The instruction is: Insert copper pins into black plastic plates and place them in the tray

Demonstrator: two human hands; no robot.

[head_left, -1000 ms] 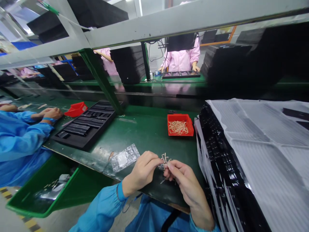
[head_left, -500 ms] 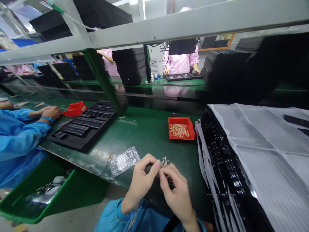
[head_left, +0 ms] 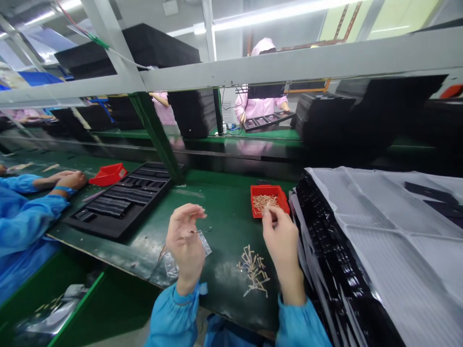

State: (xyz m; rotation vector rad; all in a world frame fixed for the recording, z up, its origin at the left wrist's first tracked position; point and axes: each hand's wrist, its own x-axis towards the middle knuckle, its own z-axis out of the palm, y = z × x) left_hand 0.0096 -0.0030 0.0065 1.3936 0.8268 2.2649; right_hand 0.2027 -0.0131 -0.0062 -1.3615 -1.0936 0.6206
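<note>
Near edge, 1 o'clock: tan pieces (head_left: 254, 272) loose on the table (head_left: 224, 274), likely kept within easy reach. Left hand (head_left: 185, 243), 11 o'clock: grip half-curled; hold on thin strand (head_left: 197, 232) unclear. Right hand (head_left: 282, 236), 1 o'clock: grip pinched over red bin (head_left: 255, 212), contents unclear; walls retain similar pieces. Stack (head_left: 336, 260), 3 o'clock, limits sideways room.

This place was a factory assembly hall. A long green workbench (head_left: 224, 207) ran under a metal frame (head_left: 282, 67), workers in pink (head_left: 258, 103) and blue clothing (head_left: 21, 212) were at the benches, and black trays (head_left: 123, 200) and red parts bins (head_left: 269, 200) stood there.
</note>
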